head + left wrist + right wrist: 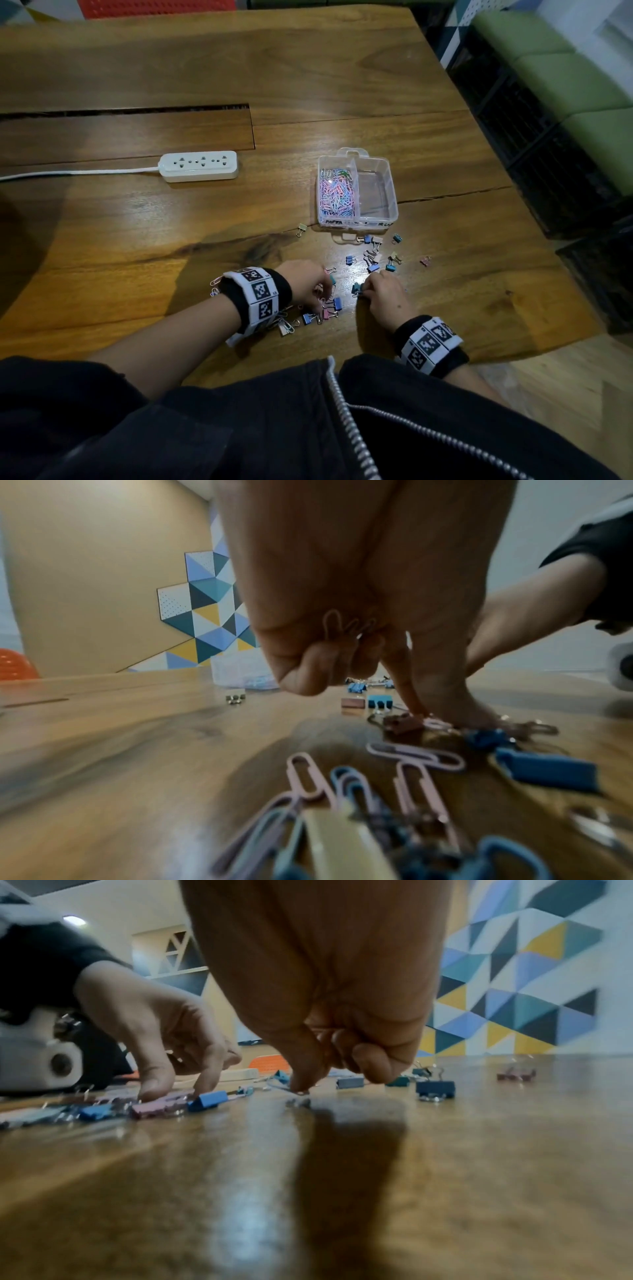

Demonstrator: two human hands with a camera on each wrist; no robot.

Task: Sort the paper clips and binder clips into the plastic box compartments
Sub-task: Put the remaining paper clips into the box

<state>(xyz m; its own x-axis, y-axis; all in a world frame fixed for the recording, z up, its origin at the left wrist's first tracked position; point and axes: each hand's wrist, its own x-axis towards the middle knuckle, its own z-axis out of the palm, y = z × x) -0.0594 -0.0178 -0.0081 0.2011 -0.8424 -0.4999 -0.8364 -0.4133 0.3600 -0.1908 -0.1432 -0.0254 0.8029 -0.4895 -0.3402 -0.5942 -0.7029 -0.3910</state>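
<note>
I take this for an office or shared workroom. I work at a broad wooden bench (308, 68) with a long cable slot (123, 110) cut into its top and a white power strip (199, 165) lying on it. A wall (534, 969) of geometric panels in blue, yellow, grey and white, some perforated like pegboard, stands behind. Green cushioned seating (568, 78) sits beside the bench, and an orange chair (154, 5) at its far edge.

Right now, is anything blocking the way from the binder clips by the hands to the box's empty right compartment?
No barrier shows. The plastic box is open-topped and its right compartment holds nothing. Only loose binder clips lie scattered on the table between the hands and the box; a lifted clip passes over them.
</note>
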